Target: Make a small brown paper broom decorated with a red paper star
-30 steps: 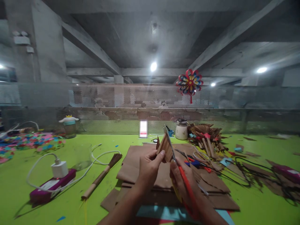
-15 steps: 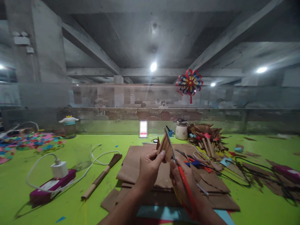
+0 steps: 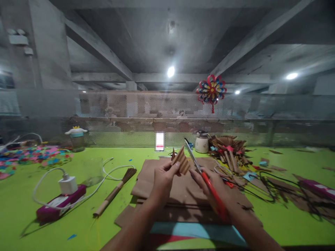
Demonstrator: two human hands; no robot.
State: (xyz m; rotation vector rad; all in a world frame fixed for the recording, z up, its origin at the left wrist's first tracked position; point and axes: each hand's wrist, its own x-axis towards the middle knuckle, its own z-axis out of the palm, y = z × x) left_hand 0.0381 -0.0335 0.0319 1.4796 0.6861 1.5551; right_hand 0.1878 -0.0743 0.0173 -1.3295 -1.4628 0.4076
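Note:
Between thumb and fingers, my left hand [image 3: 165,176] pinches a folded piece of striped brown paper [image 3: 182,163] with a pointed top. My right hand [image 3: 208,183] grips red-handled scissors [image 3: 195,157], blades pointing up and away, just right of the paper and apart from it. The blades look nearly closed. Beneath both hands lies a stack of brown kraft paper [image 3: 149,177], with light blue paper [image 3: 188,228] and some red under its near edge. A rolled brown paper stick with a fringed end [image 3: 112,197] rests to the left.
On the green table stand a purple power strip [image 3: 49,211] with a white charger [image 3: 67,184], a clear glass [image 3: 92,170], and a phone [image 3: 159,141]. A jug [image 3: 201,142], fringed paper bundles [image 3: 229,150], black cord [image 3: 267,184] and scraps lie right. Colourful paper pieces [image 3: 42,155] lie far left.
The scissors have moved right, away from the paper, and my right hand has shifted slightly right. The paper in my left hand has turned, showing its striped face more.

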